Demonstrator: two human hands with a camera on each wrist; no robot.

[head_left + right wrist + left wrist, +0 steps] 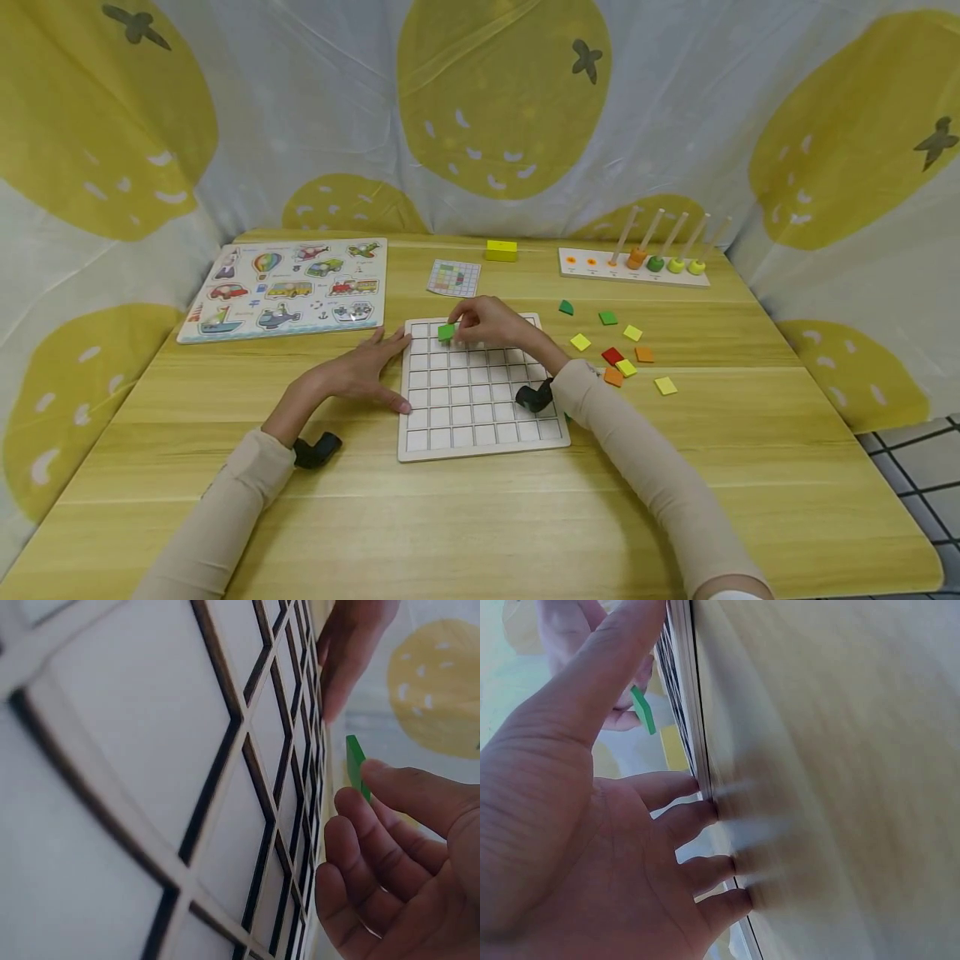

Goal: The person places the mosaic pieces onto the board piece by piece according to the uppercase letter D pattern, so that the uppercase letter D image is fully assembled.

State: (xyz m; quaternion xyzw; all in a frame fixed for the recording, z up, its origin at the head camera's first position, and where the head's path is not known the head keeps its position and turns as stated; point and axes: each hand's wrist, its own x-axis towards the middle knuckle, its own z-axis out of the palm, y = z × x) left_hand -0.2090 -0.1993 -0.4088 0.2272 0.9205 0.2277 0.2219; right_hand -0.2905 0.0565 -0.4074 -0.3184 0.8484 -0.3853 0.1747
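A white grid board (472, 417) with raised square cells lies on the table in front of me. Over its far-left cells, my right hand (491, 322) pinches a green square tile (446, 332) between thumb and fingers. The right wrist view shows the green tile (355, 766) held upright, just off the grid. My left hand (363, 367) rests along the board's left edge with its fingers spread and its thumb near the lower rim. In the left wrist view the fingertips of the left hand (630, 862) touch the board's side.
Loose yellow, orange, red and green tiles (665, 386) lie right of the board. Behind it are a small patterned card (453, 278) and a yellow block (501, 251). A picture puzzle board (285, 289) lies back left; a pegged counting stand (633, 268) stands back right.
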